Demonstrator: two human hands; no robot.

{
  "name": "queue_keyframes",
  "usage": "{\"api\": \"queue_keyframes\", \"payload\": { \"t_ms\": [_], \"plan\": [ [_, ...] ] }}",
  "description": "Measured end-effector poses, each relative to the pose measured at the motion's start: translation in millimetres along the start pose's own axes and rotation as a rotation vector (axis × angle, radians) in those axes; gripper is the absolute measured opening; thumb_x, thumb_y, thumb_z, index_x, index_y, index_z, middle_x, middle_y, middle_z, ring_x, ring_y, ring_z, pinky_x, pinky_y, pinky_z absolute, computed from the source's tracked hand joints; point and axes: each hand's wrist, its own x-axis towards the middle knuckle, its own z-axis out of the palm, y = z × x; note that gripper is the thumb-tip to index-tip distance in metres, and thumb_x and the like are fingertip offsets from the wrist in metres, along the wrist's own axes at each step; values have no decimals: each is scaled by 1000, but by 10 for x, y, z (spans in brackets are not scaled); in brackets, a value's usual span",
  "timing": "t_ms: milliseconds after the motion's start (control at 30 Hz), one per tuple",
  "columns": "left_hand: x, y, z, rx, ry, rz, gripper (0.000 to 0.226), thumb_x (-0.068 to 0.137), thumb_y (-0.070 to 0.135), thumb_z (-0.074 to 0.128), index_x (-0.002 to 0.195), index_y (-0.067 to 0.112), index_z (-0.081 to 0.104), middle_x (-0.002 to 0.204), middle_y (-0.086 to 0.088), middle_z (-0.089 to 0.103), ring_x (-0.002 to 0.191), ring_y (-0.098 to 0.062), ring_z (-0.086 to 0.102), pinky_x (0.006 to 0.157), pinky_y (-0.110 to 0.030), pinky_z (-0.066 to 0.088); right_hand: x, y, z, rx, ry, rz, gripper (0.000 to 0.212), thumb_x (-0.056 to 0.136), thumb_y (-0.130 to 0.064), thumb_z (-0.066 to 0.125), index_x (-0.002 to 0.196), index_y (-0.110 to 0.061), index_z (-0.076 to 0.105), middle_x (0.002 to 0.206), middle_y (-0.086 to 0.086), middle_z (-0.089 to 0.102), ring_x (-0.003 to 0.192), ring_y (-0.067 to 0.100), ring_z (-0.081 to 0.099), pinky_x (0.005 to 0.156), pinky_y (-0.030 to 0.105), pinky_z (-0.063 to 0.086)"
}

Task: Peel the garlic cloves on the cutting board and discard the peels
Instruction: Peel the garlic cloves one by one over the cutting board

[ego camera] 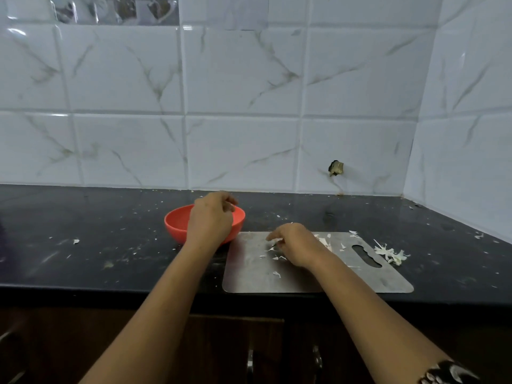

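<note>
**A:** From the head view, where are the hands?

**B:** The left hand [212, 220] hangs over the orange bowl [175, 228], just left of centre. Its fingers are curled loosely above the rim, and I cannot tell whether they hold anything. My guess is that the bowl takes the peeled cloves, which would explain the reach.

**A:** And the other?

**B:** The right hand [297, 246] is low on the cutting board [277, 281], right of centre. Its fingertips are drawn narrow, pinching a few peel scraps [274, 241], probably gathering them to throw away.

**A:** Any garlic cloves visible?

**B:** None that I can make out. If any are in the bowl, the left hand covers them. More scraps lie loose on the board, and a peel pile [391, 253] sits off its right edge on the dark counter [83, 245].

**A:** Anything in the way?

**B:** Not much. The bowl touches or nearly touches the board's upper-left corner, so the hands work close together. Tiny flakes are scattered across the counter and would be fiddly to collect. A bracelet [446, 370] shows at lower right, and the tiled wall [249, 79] has a broken hole [336, 168].
</note>
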Motion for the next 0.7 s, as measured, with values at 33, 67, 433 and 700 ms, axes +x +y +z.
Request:
{"api": "queue_keyframes", "payload": {
  "t_ms": [33,67,433,700],
  "plan": [
    [-54,52,30,-18,-4,40,31,85,-2,48,93,16,72,86,2,71,90,-15,62,79,-25,44,6,-9,4,-39,-27,4,41,88,3,51,117,-20,70,117,6,69,108,23,63,91,25,48],
    [-113,99,61,-29,-12,72,31,84,-2,48,91,16,72,83,4,70,87,-14,62,79,-26,45,12,-5,8,-59,-27,8,40,88,4,51,113,-20,71,114,6,70,105,23,64,90,26,49],
    [-448,59,505,227,-499,102,40,82,48,68,116,26,66,111,5,67,109,-13,56,94,-26,43,-77,348,-193,284,191,129,10,95,-15,56,88,-21,59,78,-9,62,72,11,57,60,21,41],
    [-326,216,852,315,-386,202,18,92,20,59,106,15,70,112,-4,68,110,-21,57,92,-28,40,-210,444,-328,567,281,224,10,101,-15,44,98,-15,54,92,1,70,70,17,51,50,21,37]
  ]
}}
